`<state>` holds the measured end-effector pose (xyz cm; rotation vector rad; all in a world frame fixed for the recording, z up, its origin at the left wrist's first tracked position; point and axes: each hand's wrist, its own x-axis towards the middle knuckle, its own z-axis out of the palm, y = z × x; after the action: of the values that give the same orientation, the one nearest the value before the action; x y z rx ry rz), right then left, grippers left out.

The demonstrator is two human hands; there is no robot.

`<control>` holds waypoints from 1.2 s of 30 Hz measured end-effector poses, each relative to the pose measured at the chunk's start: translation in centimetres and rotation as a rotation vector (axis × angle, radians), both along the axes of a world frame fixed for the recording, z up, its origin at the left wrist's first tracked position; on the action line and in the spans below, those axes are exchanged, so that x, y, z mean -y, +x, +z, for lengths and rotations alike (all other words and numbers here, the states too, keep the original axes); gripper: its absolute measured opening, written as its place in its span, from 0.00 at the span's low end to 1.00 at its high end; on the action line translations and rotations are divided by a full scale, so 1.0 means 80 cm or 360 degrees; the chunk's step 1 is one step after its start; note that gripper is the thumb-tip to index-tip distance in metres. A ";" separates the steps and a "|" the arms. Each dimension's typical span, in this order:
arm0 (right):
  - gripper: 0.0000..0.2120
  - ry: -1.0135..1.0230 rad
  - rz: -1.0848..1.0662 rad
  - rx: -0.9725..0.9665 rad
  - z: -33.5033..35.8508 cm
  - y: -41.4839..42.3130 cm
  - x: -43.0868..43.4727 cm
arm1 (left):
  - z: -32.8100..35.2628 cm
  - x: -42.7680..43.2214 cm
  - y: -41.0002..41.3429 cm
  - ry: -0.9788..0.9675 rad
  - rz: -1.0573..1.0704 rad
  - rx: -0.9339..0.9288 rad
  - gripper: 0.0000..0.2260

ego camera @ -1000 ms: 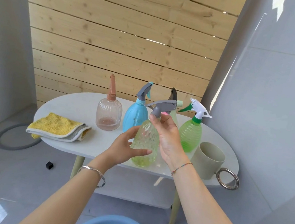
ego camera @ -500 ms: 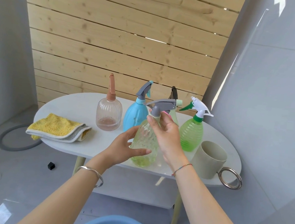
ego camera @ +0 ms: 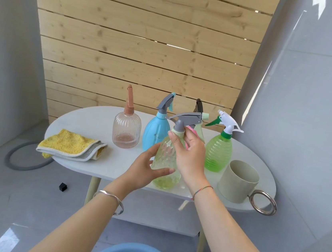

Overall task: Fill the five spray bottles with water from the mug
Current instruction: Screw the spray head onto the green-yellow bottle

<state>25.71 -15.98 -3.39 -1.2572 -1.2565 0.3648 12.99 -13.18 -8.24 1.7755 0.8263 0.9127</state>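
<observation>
Head view: two hands on the pale green spray bottle at the near edge of the white table.

Left hand wraps its thumb and fingers round the bottle's body; right hand grips the collar under the grey trigger head with curled fingers. Whether the base rests on the table cannot be told. Far behind stand a pink bottle, a blue bottle, a black-triggered bottle and a green bottle. The mug stands right, a yellow cloth lies left.
</observation>
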 end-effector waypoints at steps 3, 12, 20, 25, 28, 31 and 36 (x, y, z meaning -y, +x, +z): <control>0.11 -0.0031 -0.0036 0.0004 0.002 -0.002 0.003 | 0.001 0.005 0.004 0.0029 0.0055 0.0000 0.31; 0.12 0.0022 0.0457 -0.0277 0.074 -0.007 0.033 | 0.049 0.015 -0.041 -0.0288 -0.0158 0.0106 0.22; 0.12 -0.0061 0.0830 -0.0440 0.148 -0.065 0.029 | 0.069 0.022 -0.098 -0.0772 -0.0535 0.0406 0.37; 0.14 -0.0268 0.0924 -0.0332 0.166 -0.119 -0.010 | 0.089 0.015 -0.140 -0.0676 -0.0137 0.0577 0.35; 0.14 -0.0379 0.0751 -0.0288 0.158 -0.158 -0.032 | 0.087 -0.004 -0.165 -0.0439 0.0260 0.0560 0.22; 0.14 -0.0400 0.0580 -0.0386 0.145 -0.189 -0.058 | 0.087 -0.025 -0.186 -0.0345 0.0539 0.0612 0.29; 0.18 -0.0508 0.0442 -0.0029 0.143 -0.220 -0.116 | 0.076 -0.072 -0.207 -0.0293 0.0688 0.0588 0.35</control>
<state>8.09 -6.67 8.03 -1.3420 -1.3986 0.8008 -3.60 -7.38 -2.14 1.2353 1.0281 1.3504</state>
